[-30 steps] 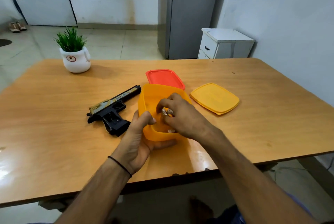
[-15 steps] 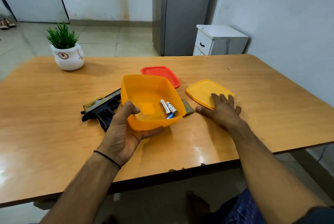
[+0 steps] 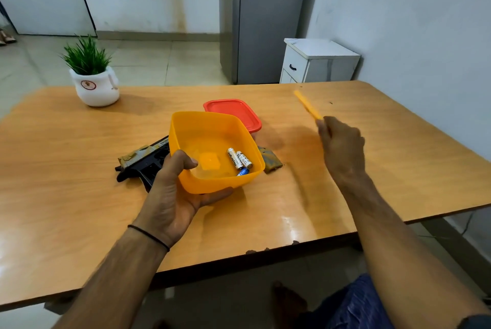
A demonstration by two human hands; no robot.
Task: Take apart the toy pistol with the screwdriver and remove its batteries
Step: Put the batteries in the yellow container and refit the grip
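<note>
My left hand [image 3: 172, 193] grips the near left corner of an open yellow box [image 3: 212, 129], held just above the table. Inside it lie white batteries [image 3: 237, 159] and a blue one [image 3: 243, 172]. Behind the box, partly hidden, the black and tan toy pistol [image 3: 144, 158] lies on the table. A tan pistol cover piece [image 3: 271, 161] lies to the right of the box. My right hand [image 3: 341, 148] holds the yellow lid [image 3: 308, 105] raised edge-on above the table. No screwdriver shows.
A red lidded box [image 3: 233, 113] sits behind the yellow box. A white pot with a green plant [image 3: 94, 81] stands at the far left of the wooden table [image 3: 79, 195]. A white cabinet [image 3: 316, 60] and a grey fridge stand beyond the table.
My right hand left the box after dropping batteries in, reached to the yellow lid and has lifted it off the table. My left hand keeps holding the box.
</note>
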